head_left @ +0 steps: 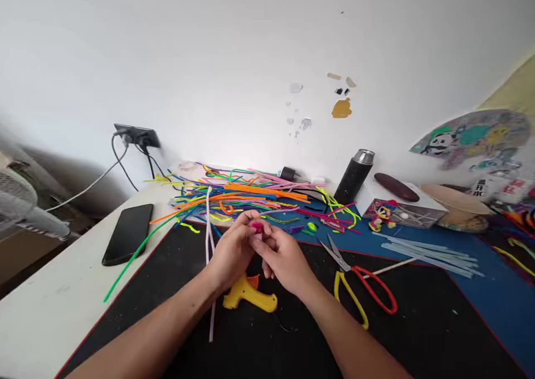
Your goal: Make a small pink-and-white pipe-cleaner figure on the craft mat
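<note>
My left hand [234,252] and my right hand [289,256] meet above the black mat [146,317]. Pinched between their fingertips is a small magenta pipe-cleaner piece [256,227] with a paler part below it; fingers cover most of it. Both hands are closed on this piece. Partly hidden beneath them lies a yellow glue gun [251,296] with an orange trigger. Close to my left wrist, pale lilac pipe cleaners [208,228] run lengthwise over the mat. Scissors [363,276] with red and yellow handles lie spread apart to the right of my right hand.
A heap of colourful pipe cleaners [251,192] spreads along the wall. At left lies a phone [129,235]. To the right are a black thermos [354,177], a small colourful figure [382,216], a white box [422,214] and translucent glue sticks [430,254].
</note>
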Tool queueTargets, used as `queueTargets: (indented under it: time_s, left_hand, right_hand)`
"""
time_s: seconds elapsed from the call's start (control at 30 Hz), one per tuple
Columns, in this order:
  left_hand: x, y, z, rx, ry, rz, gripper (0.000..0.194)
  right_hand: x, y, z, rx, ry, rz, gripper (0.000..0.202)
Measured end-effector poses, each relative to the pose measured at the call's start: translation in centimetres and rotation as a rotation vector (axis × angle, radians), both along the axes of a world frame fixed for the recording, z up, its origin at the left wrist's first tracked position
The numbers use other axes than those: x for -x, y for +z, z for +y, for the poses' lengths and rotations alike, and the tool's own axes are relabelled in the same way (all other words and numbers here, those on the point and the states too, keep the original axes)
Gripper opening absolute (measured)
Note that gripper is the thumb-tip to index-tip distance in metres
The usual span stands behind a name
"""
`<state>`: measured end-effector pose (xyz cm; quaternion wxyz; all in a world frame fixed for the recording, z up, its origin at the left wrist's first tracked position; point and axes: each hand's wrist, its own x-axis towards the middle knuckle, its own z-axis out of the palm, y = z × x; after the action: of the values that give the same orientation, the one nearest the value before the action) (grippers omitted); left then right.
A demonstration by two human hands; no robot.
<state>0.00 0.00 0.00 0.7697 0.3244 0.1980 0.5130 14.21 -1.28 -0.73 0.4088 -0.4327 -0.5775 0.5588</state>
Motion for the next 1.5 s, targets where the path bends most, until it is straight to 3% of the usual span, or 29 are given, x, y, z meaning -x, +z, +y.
queueTargets:
  time_s: [0.4,0.67,1.23,1.5]
  left_hand:
    - [-0.07,0.06,0.40,-0.004,-0.004,-0.007,0.030]
    - [0.42,0.48,0.64,0.097,0.025,-0.043,0.033]
    - [0.06,0.71,0.35,0.101,0.088,0.021,0.036]
    - [0.24,0.87,0.43,0.093,0.072,-0.001,0.035]
  right_hand:
    - [-0.04,-0.19,-0.24,0.001,-0.006,0.009,0.034]
    - [-0.38,0.23,-0.04,0.065,-0.004,0.075,0.046]
    - [-0.49,-0.05,0.10,0.123,0.007,0.122,0.057]
    - [-0.51,0.02,0.06,0.132,0.006,0.117,0.052]
